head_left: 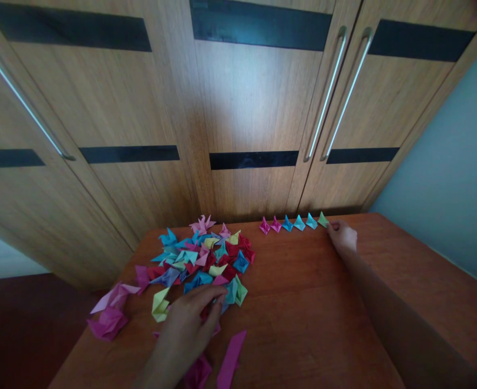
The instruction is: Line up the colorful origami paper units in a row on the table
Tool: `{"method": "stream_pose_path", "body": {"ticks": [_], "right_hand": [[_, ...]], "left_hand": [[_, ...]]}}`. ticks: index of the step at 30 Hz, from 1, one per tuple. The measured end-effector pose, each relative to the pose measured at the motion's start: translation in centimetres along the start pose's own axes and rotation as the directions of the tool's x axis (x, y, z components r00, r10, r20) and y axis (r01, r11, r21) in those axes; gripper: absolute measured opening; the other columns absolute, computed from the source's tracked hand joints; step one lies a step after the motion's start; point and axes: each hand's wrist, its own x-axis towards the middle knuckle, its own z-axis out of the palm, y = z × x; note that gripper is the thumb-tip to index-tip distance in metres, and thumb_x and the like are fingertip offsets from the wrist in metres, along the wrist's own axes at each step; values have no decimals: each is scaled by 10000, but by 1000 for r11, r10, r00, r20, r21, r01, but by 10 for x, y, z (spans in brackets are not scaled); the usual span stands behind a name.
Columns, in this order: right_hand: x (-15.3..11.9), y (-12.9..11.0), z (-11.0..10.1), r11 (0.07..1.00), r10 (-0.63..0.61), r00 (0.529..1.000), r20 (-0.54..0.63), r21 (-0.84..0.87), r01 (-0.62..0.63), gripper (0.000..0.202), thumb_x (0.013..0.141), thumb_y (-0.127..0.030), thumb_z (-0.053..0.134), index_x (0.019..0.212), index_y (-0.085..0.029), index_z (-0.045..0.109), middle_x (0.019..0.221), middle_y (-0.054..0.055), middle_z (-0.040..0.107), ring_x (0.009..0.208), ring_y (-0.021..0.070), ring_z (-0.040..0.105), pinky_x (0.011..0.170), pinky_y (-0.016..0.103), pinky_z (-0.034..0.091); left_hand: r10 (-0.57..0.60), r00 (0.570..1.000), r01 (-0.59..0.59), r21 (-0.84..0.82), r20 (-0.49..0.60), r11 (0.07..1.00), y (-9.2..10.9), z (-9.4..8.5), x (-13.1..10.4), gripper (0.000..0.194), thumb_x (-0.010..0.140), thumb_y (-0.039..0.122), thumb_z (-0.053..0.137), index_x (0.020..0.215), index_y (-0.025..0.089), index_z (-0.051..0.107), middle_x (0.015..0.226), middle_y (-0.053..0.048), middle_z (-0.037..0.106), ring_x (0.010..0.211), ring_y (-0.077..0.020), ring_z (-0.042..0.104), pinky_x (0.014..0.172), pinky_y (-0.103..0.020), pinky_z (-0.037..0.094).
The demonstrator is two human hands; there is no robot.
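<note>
Toward the right rear of the table, my right hand [343, 236] is closed, its fingertips pinching a light green origami piece [323, 219] at the end of a row. To its left stand two light blue pieces, a darker blue piece [287, 223] and two magenta pieces, all small, folded and pointed. My left hand [193, 319] reaches over the near side of a loose pile of coloured origami pieces [206, 256]. Thumb and index finger nearly meet beside a teal piece [230, 292]; whatever lies between them is mostly hidden.
A magenta paper strip [232, 359] lies near the front edge, with a crumpled-looking magenta piece [198, 371] beside it. Pink and magenta folded papers [107, 323] sit at the table's left edge. Behind the brown table [303, 319] rises a wooden wardrobe [254, 102] with metal handles.
</note>
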Motion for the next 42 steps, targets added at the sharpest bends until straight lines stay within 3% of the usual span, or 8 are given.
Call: {"method": "stream_pose_path", "body": {"ticks": [11,16,18,23,26,33,36,42], "right_hand": [[-3,-3,-5,999,19,1000,2,39,-19,266,775,-365,536,916,-161,632,742,94,692,762,261,639,684,323,429],[-22,-13,-16,993,82,995,-52,84,-77,429,808,-386,496,1137,-112,521,745,105,681,791,292,638,703,347,420],[-35,-18,-20,990,99,993,-64,111,-92,461,827,-392,459,1181,-98,478,744,103,678,792,291,640,701,345,418],[-68,-36,-27,979,76,997,-17,193,-71,468,809,-380,456,1189,-108,465,705,75,677,766,273,648,670,319,428],[-87,-51,-27,967,38,999,28,250,-43,447,804,-353,452,1187,-124,469,709,62,684,730,252,656,652,302,437],[-122,-83,-24,925,-97,986,133,377,40,418,797,-337,457,1169,-151,489,691,28,685,658,214,657,631,288,457],[-127,-86,-25,904,-137,977,162,425,56,410,800,-337,454,1166,-157,489,677,12,682,640,201,655,628,285,469],[-126,-83,-25,870,-129,974,185,492,21,433,813,-360,432,1184,-141,467,656,10,671,596,190,648,595,283,484]], "left_hand": [[0,1000,0,20,3,1000,-2,-1,1,197,887,247,474,964,263,654,929,3,717,845,-162,664,748,-250,513],[23,968,39,239,-251,970,-29,-23,3,275,868,315,488,1103,221,595,1131,-77,638,1062,-248,577,932,-395,449],[59,956,43,336,-286,941,-45,-32,3,354,841,325,505,1164,192,560,1183,-113,593,1090,-280,550,947,-434,433],[24,985,63,494,-168,867,-68,-34,8,449,782,228,494,1227,174,525,1252,-147,530,1116,-322,525,916,-461,440],[-15,995,66,513,-102,856,-60,-30,11,429,763,164,483,1185,184,553,1221,-127,556,1088,-296,542,905,-429,442],[-116,990,140,509,-78,849,-27,-29,-1,260,864,256,433,1050,229,612,1019,-75,623,936,-245,604,746,-327,468],[-170,985,141,488,15,861,-28,-26,-6,314,836,175,433,1088,257,601,1081,-61,629,875,-222,637,672,-297,460],[-104,982,40,368,156,929,-42,-17,-5,355,809,87,423,1019,258,654,1064,-62,649,947,-213,622,762,-296,448]]}}
